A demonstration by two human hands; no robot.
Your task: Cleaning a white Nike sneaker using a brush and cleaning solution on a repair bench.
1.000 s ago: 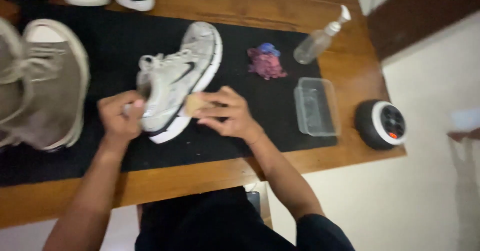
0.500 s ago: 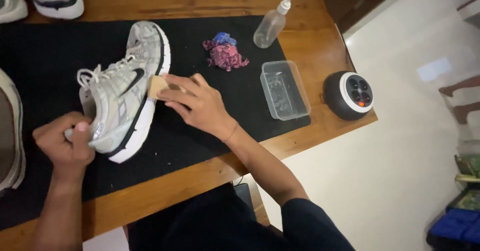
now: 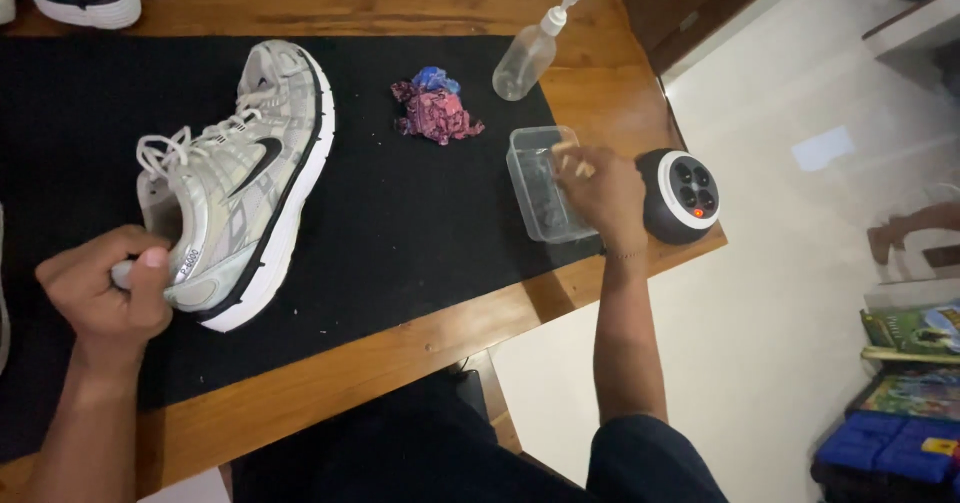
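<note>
Here the wooden table carries a black mat across most of its top, and on the left part of that mat lies a silver-grey sneaker with a white sole, dark side stripe and loose white laces, its toe pointing to the far side and its heel toward the near edge. The shoe looks light and fairly soft in the mesh upper but stiff along the sole and heel cup, so the heel and the sole edge seem the firmest places to grip; the mesh would probably dent under pressure. The left hand is closed in a fist around the heel, steadying the shoe. To the right, a clear rectangular plastic container sits at the mat's right edge, and the right hand reaches over it with fingers curled around something pale that shows only at its tip; what it is cannot be told. Just right of that hand stands a round black and white device. On the far side lies a clear pump bottle, tilted, and near it a crumpled red and blue cloth.
</note>
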